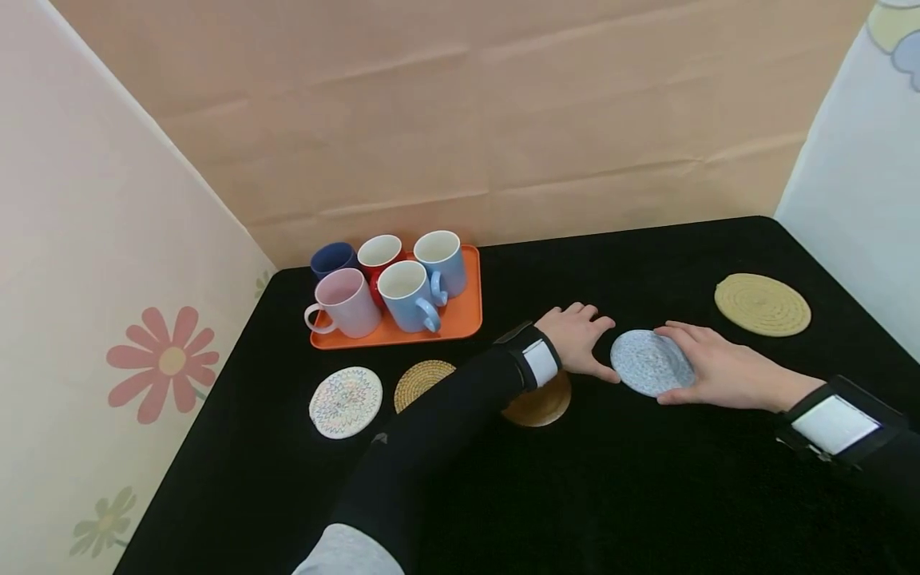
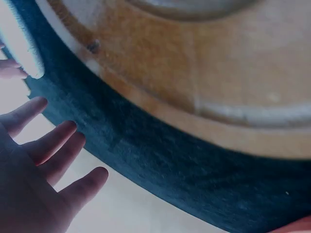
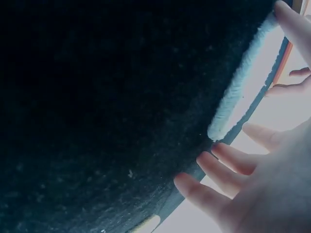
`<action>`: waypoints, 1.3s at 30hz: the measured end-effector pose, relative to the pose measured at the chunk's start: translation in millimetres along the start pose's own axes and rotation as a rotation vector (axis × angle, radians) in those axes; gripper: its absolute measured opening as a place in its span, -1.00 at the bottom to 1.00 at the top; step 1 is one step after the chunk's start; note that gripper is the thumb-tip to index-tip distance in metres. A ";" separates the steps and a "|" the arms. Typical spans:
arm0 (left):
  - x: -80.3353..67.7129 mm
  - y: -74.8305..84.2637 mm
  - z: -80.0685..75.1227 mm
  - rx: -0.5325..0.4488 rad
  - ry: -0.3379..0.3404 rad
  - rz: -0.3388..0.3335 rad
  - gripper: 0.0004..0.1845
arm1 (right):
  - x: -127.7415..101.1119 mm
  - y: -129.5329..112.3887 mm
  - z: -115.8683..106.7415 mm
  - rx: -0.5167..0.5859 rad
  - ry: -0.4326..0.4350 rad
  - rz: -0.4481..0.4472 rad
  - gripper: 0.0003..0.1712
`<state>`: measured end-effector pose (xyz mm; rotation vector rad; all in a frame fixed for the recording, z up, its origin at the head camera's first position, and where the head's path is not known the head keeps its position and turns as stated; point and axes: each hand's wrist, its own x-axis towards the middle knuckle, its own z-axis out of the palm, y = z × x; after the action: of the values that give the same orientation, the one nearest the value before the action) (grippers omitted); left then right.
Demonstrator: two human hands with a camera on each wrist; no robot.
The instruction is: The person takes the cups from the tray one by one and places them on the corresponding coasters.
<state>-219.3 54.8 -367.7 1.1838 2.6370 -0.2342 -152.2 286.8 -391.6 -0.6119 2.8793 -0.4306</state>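
Note:
My right hand (image 1: pixel 726 369) holds a round speckled grey coaster (image 1: pixel 650 363) by its right side, thumb at the lower edge and fingers at the upper edge. In the right wrist view the coaster (image 3: pixel 248 80) shows edge-on between thumb and fingers, close over the black table. My left hand (image 1: pixel 578 339) is just left of that coaster, fingers spread and thumb pointing at its edge, nothing in its grasp. Beneath the left wrist lies a round brown wooden coaster (image 1: pixel 541 403), partly hidden by the arm; it fills much of the left wrist view.
An orange tray (image 1: pixel 460 315) at the back left carries several mugs, among them a pink mug (image 1: pixel 348 303) and a light blue mug (image 1: pixel 406 299). A patterned white coaster (image 1: pixel 346 403), a woven tan coaster (image 1: pixel 420 379) and a yellow coaster (image 1: pixel 763 305) lie on the black table (image 1: pixel 575 495).

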 end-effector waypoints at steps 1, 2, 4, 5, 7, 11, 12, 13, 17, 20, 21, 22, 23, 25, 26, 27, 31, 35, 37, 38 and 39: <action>2.5 1.6 0.3 0.003 -0.009 -0.002 -0.07 | -0.3 0.2 0.3 0.001 0.000 -0.001 0.20; 4.8 3.0 0.9 0.004 -0.019 -0.002 -0.08 | -0.6 0.0 0.5 0.000 0.000 -0.002 0.20; 8.0 5.2 2.4 0.003 -0.034 -0.004 -0.09 | -0.4 -0.2 0.9 -0.002 0.000 -0.008 0.20; 8.9 6.0 3.2 -0.001 -0.036 -0.004 -0.10 | -0.3 -0.3 1.0 -0.002 0.001 -0.013 0.20; 9.5 7.2 5.1 -0.014 -0.037 -0.005 -0.11 | -0.5 -0.4 1.3 -0.006 0.005 -0.023 0.18; 8.2 8.9 8.6 -0.037 -0.031 -0.018 -0.13 | -1.7 -0.3 3.3 -0.010 0.022 -0.051 0.12; 8.6 9.4 9.6 -0.040 -0.031 -0.024 -0.14 | -1.9 -0.5 3.7 -0.012 0.029 -0.058 0.10; 9.0 10.0 10.3 -0.041 -0.028 -0.028 -0.14 | -2.2 -0.7 4.0 -0.015 0.036 -0.066 0.09; 11.6 11.6 11.9 -0.044 -0.018 -0.043 -0.16 | -1.5 -1.9 4.1 -0.027 0.058 -0.079 0.07; 12.5 11.5 12.2 -0.048 -0.016 -0.041 -0.16 | -0.3 -2.8 4.1 -0.028 0.058 -0.082 0.08; 12.4 11.2 12.2 -0.050 -0.016 -0.039 -0.17 | 0.1 -3.3 4.1 -0.028 0.058 -0.083 0.08; 12.1 10.9 12.1 -0.052 -0.016 -0.037 -0.17 | 0.6 -3.6 4.2 -0.027 0.057 -0.085 0.09; 11.9 10.4 12.1 -0.055 -0.018 -0.036 -0.17 | 1.0 -3.9 4.3 -0.027 0.057 -0.087 0.09; 10.6 9.8 11.6 -0.059 -0.018 -0.032 -0.18 | 1.5 -4.4 4.3 -0.023 0.056 -0.092 0.09; 10.3 9.7 11.4 -0.063 -0.019 -0.030 -0.18 | 1.4 -4.5 4.2 -0.025 0.057 -0.094 0.09; 9.7 9.7 11.1 -0.066 -0.020 -0.029 -0.18 | 1.3 -4.7 4.0 -0.027 0.057 -0.095 0.09; 7.3 10.9 9.3 -0.072 -0.017 -0.027 -0.19 | 1.1 -5.0 3.6 -0.034 0.056 -0.098 0.08; 5.6 12.3 8.4 -0.074 -0.008 -0.029 -0.18 | 1.9 -5.8 3.9 -0.007 0.044 -0.094 0.12; 5.0 12.8 8.0 -0.075 -0.007 -0.029 -0.18 | 3.1 -6.5 4.5 0.005 0.032 -0.090 0.15; 4.8 12.8 7.8 -0.076 -0.006 -0.028 -0.18 | 3.9 -7.0 4.7 0.010 0.027 -0.087 0.16; 4.3 12.7 7.3 -0.075 -0.007 -0.027 -0.18 | 4.8 -7.7 5.0 0.012 0.023 -0.084 0.17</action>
<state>-211.3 64.4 -376.6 1.1223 2.6323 -0.1432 -152.6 276.9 -394.5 -0.7323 2.8782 -0.4695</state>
